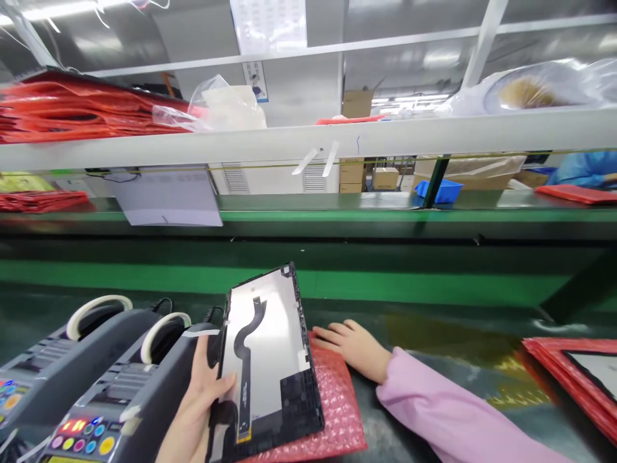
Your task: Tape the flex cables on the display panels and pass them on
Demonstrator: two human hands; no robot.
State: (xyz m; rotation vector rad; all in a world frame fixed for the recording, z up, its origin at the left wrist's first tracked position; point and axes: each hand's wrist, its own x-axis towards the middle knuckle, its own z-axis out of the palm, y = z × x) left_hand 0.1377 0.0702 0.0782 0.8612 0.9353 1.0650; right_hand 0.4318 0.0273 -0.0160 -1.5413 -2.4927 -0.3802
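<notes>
My left hand (205, 392) grips a tablet screen panel (270, 350) by its left edge, thumb over the front. The panel is tilted, its silvery back and dark ribbon cable (245, 360) facing me. Beneath and behind it lies a red bubble-wrap bag (340, 402) on the bench. My right hand (355, 347), in a pink sleeve, rests palm down with fingers stretched at the bag's upper edge. The panel hides part of the bag.
Two grey tape dispensers (159, 360) with coloured buttons stand at left. More red bubble bags (573, 366) with a panel lie at right. A shelf (308, 145) overhead holds a red bag stack (81, 106). A person's blue sleeve (581, 168) shows far right.
</notes>
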